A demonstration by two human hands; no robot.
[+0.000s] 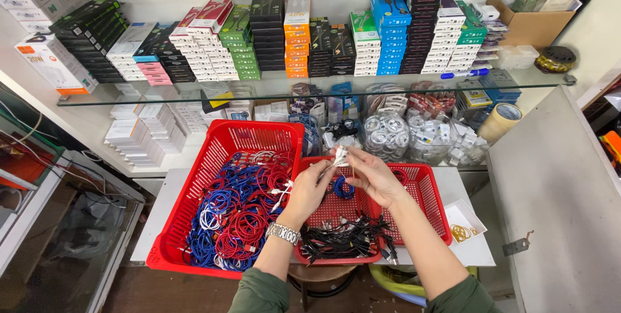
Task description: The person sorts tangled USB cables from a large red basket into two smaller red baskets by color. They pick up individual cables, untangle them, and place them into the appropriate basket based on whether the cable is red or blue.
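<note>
Two red plastic baskets sit side by side on our white table (162, 203) in the head view: the large red basket (223, 141) to the left, the small red basket (430, 187) touching its right wall. One white cable (339, 155) is pinched between both our hands, above the near-left part of the small basket. One blue coil (343, 188) lies in the small basket just below that cable, and one heap of black cables (346, 238) fills its near edge. Red and blue cable coils (236, 213), too many to count, fill the large basket.

Our left hand (310, 193) reaches up from the large basket's right wall, wrist bent back, fingers closed around the lower strands of the white cable; one metal wristwatch (283, 232) bands that wrist. Our right hand (372, 174) comes in over the small basket, palm turned left, thumb and fingertips clamped on the cable's white plug end.

One small white tray (467, 213) holding rubber bands (462, 232) rests just right of the small basket. One tape roll (501, 121) stands beyond it.
</note>
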